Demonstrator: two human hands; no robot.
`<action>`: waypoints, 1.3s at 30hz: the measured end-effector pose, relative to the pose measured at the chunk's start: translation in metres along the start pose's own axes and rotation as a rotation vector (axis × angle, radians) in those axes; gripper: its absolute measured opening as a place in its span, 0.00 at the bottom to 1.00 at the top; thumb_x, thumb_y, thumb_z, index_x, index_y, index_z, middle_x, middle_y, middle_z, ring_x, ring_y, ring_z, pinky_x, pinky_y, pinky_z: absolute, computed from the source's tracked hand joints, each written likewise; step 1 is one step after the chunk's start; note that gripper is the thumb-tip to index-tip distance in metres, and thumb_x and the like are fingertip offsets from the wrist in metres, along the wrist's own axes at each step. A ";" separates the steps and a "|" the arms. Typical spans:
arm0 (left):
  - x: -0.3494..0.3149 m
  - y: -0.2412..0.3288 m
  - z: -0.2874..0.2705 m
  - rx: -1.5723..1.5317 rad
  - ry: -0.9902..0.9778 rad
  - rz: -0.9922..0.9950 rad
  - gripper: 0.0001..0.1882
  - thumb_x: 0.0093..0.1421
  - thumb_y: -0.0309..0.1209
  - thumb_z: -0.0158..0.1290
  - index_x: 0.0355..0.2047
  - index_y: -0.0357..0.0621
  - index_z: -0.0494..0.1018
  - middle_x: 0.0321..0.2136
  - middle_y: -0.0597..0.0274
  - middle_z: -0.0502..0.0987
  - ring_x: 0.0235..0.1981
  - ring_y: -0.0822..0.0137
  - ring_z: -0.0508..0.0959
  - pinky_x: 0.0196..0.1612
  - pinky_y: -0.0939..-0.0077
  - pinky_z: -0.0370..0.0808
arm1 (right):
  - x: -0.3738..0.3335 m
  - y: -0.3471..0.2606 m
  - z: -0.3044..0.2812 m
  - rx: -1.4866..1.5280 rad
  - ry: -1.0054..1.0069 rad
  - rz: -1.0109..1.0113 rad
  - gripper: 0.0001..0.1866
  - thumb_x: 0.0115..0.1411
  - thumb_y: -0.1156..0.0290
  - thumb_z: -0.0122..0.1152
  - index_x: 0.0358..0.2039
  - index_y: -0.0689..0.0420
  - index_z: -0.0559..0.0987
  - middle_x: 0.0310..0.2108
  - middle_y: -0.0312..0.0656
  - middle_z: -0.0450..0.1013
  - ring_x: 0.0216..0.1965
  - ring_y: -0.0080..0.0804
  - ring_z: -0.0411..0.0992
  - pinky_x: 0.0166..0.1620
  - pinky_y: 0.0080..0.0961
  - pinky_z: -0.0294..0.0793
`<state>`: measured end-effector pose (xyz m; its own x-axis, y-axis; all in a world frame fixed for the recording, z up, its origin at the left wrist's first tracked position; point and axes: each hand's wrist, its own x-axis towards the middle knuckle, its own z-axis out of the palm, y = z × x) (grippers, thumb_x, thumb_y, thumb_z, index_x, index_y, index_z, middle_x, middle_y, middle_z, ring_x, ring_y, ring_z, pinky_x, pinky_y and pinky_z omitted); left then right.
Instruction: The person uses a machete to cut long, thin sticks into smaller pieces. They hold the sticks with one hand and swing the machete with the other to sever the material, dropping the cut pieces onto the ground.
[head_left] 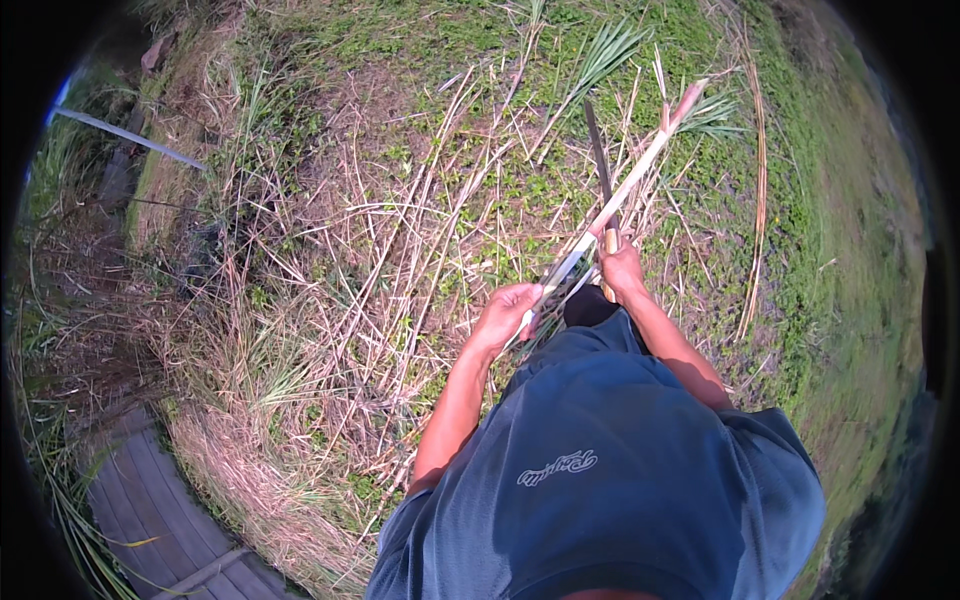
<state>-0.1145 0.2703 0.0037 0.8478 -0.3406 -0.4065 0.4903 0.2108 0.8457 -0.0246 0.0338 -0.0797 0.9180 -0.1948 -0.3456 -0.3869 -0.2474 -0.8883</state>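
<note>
My left hand (506, 316) is closed round the lower end of a long pale stalk (640, 172). The stalk slants up and to the right, and its far end is pinkish brown. My right hand (622, 268) grips the light wooden handle of a machete (599, 150). Its dark narrow blade points away from me. Where they cross just beyond my right hand, the stalk lies over the blade's lower part; whether the two touch, I cannot tell.
Dry cut stalks (420, 205) litter the grass ahead and to the left. Green leaf tops (605, 58) lie at the far side. A grey plank walkway (160, 500) curves along the lower left, and a pale pole (135, 137) juts in at the upper left.
</note>
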 end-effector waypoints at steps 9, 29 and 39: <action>0.016 -0.040 -0.008 -0.257 0.396 0.024 0.16 0.71 0.39 0.40 0.28 0.43 0.63 0.15 0.59 0.68 0.18 0.56 0.79 0.18 0.66 0.78 | 0.024 -0.003 -0.036 -0.296 0.277 -0.070 0.21 0.50 0.67 0.64 0.44 0.62 0.76 0.33 0.52 0.78 0.35 0.46 0.78 0.42 0.38 0.75; -0.011 0.012 -0.018 0.021 0.271 0.058 0.15 0.66 0.35 0.54 0.27 0.46 0.60 0.17 0.66 0.69 0.09 0.76 0.67 0.10 0.82 0.68 | 0.016 -0.148 -0.097 0.844 0.072 -0.456 0.18 0.64 0.62 0.61 0.46 0.63 0.71 0.52 0.49 0.74 0.52 0.31 0.74 0.39 0.21 0.74; 0.002 -0.007 -0.007 0.066 0.102 -0.071 0.14 0.69 0.41 0.47 0.36 0.42 0.66 0.20 0.66 0.69 0.11 0.75 0.70 0.19 0.76 0.76 | 0.053 -0.204 -0.105 0.940 -0.065 -0.536 0.14 0.60 0.69 0.64 0.41 0.61 0.72 0.36 0.48 0.78 0.31 0.27 0.74 0.36 0.20 0.75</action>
<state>-0.1147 0.2742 -0.0054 0.8294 -0.2565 -0.4963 0.5381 0.1278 0.8332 0.0940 -0.0262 0.1145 0.9611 -0.2206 0.1660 0.2628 0.5463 -0.7953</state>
